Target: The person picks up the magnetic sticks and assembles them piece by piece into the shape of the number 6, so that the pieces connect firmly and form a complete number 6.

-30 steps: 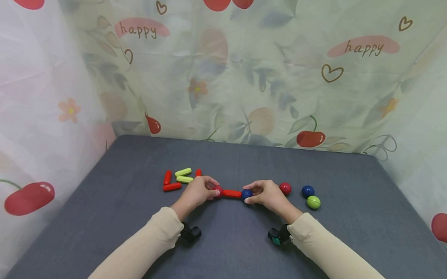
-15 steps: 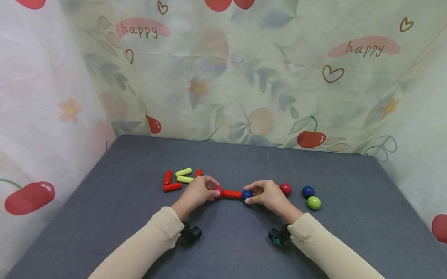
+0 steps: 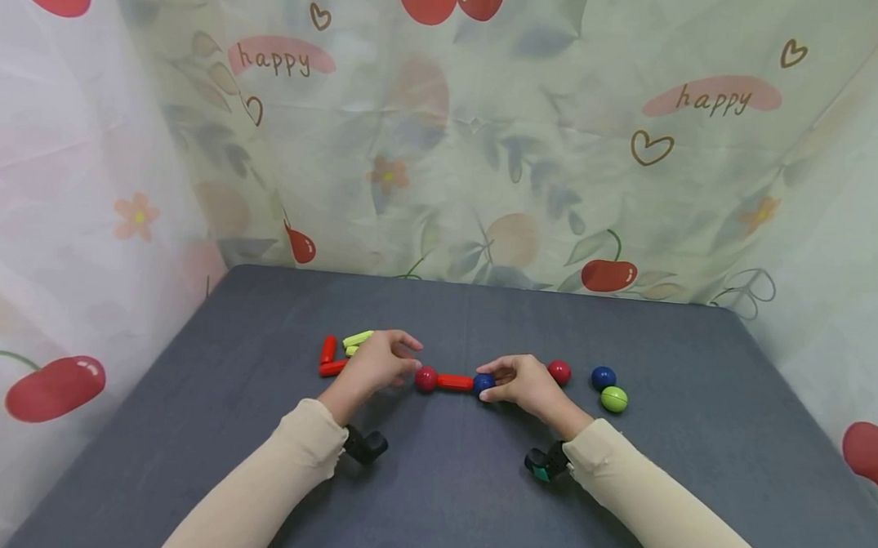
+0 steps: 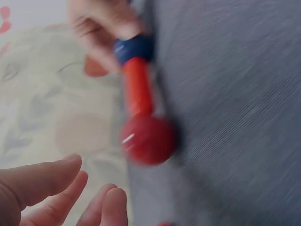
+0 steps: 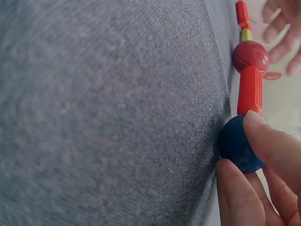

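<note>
A red ball (image 3: 425,379), a short red rod (image 3: 455,383) and a blue ball (image 3: 482,382) are joined in a row in the middle of the table. My right hand (image 3: 528,387) pinches the blue ball between thumb and fingers; the right wrist view shows the thumb over the ball (image 5: 235,143). Just left of the red ball is my left hand (image 3: 378,361), fingers apart and holding nothing. In the left wrist view a gap shows between its fingers (image 4: 49,175) and the red ball (image 4: 148,140).
Red rods (image 3: 328,350) and yellow-green rods (image 3: 358,338) lie behind the left hand, partly covered by it. To the right sit a red ball (image 3: 559,372), a blue ball (image 3: 603,378) and a green ball (image 3: 613,398). A printed curtain (image 3: 472,185) surrounds the dark table (image 3: 458,504).
My left hand has let go of the red ball and moved left, covering more of the rods. The right hand keeps its pinch on the blue ball, and the joined row has stayed put.
</note>
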{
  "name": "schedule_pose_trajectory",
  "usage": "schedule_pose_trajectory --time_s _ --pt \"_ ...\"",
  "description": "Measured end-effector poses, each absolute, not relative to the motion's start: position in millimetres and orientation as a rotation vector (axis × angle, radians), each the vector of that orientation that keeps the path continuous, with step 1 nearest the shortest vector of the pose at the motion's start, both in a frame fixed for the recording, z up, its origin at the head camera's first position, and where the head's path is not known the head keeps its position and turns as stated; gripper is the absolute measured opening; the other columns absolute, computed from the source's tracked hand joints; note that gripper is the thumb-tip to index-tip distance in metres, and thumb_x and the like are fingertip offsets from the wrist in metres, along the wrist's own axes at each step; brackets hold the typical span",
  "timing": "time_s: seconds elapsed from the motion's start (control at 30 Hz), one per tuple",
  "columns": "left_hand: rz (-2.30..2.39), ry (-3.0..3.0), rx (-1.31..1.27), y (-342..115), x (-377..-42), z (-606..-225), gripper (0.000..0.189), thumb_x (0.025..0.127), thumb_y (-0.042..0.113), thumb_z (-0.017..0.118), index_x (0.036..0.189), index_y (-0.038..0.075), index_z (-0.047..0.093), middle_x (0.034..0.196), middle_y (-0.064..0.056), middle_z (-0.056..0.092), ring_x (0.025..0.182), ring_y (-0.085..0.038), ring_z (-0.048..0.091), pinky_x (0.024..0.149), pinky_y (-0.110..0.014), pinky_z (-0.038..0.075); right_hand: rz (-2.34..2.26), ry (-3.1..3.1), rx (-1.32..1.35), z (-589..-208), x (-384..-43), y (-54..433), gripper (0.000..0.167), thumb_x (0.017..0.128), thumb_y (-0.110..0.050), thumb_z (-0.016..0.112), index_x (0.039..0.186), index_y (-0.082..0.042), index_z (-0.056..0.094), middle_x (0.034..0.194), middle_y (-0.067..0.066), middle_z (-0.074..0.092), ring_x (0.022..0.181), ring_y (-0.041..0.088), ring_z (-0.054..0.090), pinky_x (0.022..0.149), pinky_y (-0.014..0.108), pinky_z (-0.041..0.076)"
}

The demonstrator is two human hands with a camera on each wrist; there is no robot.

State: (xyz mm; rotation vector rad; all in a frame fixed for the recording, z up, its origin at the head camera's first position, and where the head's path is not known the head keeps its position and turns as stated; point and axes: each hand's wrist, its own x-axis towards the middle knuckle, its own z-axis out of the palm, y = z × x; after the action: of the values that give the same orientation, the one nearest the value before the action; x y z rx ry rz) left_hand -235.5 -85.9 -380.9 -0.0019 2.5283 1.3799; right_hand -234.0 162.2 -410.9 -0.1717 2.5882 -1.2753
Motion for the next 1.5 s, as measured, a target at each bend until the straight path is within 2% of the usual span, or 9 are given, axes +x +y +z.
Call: schedule_pose_trajectory --time_s 0.23,0.5,0.7,0.9,1.3,1.5 --pt "1.5 2.592 -0.134 -126 -246 -355 0.028 0.093 0.014 0.065 0.12 0.009 0.064 0.115 -0.015 0.064 0.103 -0.033 0.064 0.088 -0.043 0.053 -1.269 2.59 -0.173 -411 -235 163 0.034 0.076 -0.012 0.082 0.109 -0.011 0.074 0.103 0.006 0.071 0.088 0.014 0.064 0.082 0.032 0.055" --pt "1.547 2.588 -0.347 -182 -262 -368 0.038 0.095 0.01 0.06 0.132 0.003 0.055 0.13 -0.022 0.056 0.114 -0.036 0.058 0.096 -0.045 0.049 -1.279 2.582 -0.174 -412 -234 164 0.034 0.076 -0.012 0.083 0.109 -0.01 0.074 0.104 0.007 0.072 0.089 0.014 0.065 0.081 0.032 0.056" --pt "1.51 2.474 -0.472 -200 -270 -389 0.046 0.093 0.009 0.064 0.136 0.001 0.051 0.133 -0.022 0.052 0.106 -0.028 0.061 0.091 -0.037 0.053 -1.284 2.575 -0.147 -413 -235 164 0.033 0.075 -0.011 0.083 0.107 -0.011 0.074 0.104 0.007 0.071 0.088 0.015 0.064 0.08 0.031 0.056" --pt "1.53 2.373 -0.456 -203 -280 -402 0.052 0.088 0.006 0.069 0.136 0.001 0.05 0.127 -0.018 0.056 0.091 -0.016 0.064 0.079 -0.03 0.056 -1.287 2.577 -0.146 -413 -235 164 0.033 0.075 -0.01 0.083 0.107 -0.011 0.075 0.102 0.006 0.071 0.087 0.015 0.064 0.079 0.031 0.056" --pt "1.359 2.429 -0.526 -199 -291 -408 0.049 0.083 0.005 0.075 0.127 0.002 0.056 0.124 -0.018 0.053 0.086 -0.017 0.06 0.072 -0.027 0.056 -1.282 2.593 -0.161 -416 -237 164 0.032 0.075 -0.011 0.083 0.106 -0.013 0.075 0.102 0.004 0.072 0.086 0.013 0.064 0.08 0.031 0.056" --pt "1.424 2.392 -0.552 -202 -292 -409 0.05 0.083 0.003 0.075 0.129 0.001 0.056 0.121 -0.016 0.055 0.085 -0.016 0.061 0.074 -0.028 0.057 -1.296 2.583 -0.164 -417 -237 164 0.033 0.075 -0.011 0.083 0.107 -0.012 0.075 0.102 0.005 0.072 0.086 0.013 0.064 0.08 0.031 0.056"
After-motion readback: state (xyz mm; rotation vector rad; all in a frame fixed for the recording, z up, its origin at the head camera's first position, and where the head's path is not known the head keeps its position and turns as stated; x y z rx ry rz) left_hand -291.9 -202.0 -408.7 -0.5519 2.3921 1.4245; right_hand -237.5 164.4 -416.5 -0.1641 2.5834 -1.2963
